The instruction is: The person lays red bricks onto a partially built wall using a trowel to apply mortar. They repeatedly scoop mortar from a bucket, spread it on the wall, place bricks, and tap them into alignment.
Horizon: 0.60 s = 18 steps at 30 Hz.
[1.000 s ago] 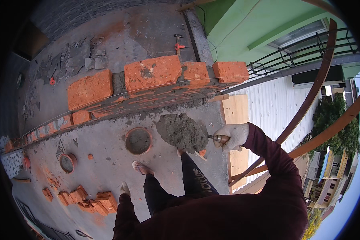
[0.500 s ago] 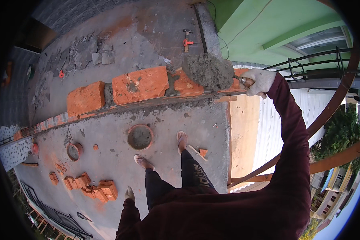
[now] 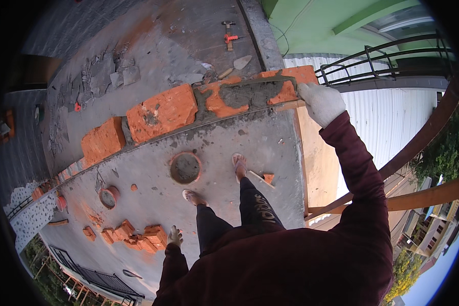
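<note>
At the right end of a low brick course, my right hand point(image 3: 322, 104), in a white glove, is closed as it was round the trowel's wooden handle; the trowel itself is hidden behind it now. Just left of it, fresh grey mortar point(image 3: 247, 94) lies in a patch on an orange brick point(image 3: 217, 104). Further left along the wall sit a large brick point(image 3: 162, 113) and another brick point(image 3: 103, 140), with mortar in the joint between them. My left hand point(image 3: 174, 237) hangs low, fingers apart and holding nothing, beside a pile of bricks point(image 3: 155, 236) on the floor.
A second trowel point(image 3: 242, 62), a hammer point(image 3: 229, 35) and a red-orange tool point(image 3: 231, 38) lie beyond the wall. A mortar bucket point(image 3: 185, 168) stands near my feet, a smaller bucket point(image 3: 108, 197) further left. Black rebar point(image 3: 372, 66) juts in at right.
The mortar load has left the trowel and now lies on the bricks. My right hand has turned over at the wall's end. The view has shifted, uncovering the second trowel.
</note>
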Available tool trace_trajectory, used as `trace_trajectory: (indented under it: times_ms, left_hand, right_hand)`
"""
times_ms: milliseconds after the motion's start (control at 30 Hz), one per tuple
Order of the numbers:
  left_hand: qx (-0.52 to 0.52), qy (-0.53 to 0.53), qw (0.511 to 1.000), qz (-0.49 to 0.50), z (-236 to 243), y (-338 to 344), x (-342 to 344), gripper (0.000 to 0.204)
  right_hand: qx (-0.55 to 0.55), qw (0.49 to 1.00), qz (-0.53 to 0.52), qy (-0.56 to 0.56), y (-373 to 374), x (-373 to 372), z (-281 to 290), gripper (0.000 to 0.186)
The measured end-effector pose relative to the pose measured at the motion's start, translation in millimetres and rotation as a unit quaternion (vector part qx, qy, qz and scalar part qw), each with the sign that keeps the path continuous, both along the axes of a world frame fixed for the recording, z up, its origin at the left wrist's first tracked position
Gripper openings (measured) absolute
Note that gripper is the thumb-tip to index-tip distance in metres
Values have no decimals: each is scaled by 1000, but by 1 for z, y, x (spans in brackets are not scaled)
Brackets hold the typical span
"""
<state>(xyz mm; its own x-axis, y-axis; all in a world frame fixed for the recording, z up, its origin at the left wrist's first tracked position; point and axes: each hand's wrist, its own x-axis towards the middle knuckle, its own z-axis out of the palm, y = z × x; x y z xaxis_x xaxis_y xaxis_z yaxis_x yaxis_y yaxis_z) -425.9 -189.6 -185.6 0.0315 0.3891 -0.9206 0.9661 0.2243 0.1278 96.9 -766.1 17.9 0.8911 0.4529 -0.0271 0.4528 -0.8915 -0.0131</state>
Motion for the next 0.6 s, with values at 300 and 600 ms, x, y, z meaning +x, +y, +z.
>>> trace_trajectory:
  times_ms: [300, 600]
  left_hand:
    - [-28, -73, 996, -40, 21, 4, 57, 80]
    - [-60, -104, 985, -122, 19, -3, 97, 62]
  right_hand:
    - [354, 736, -464, 343, -14, -190, 74, 27]
    - [648, 394, -446, 475, 26, -136, -6, 41]
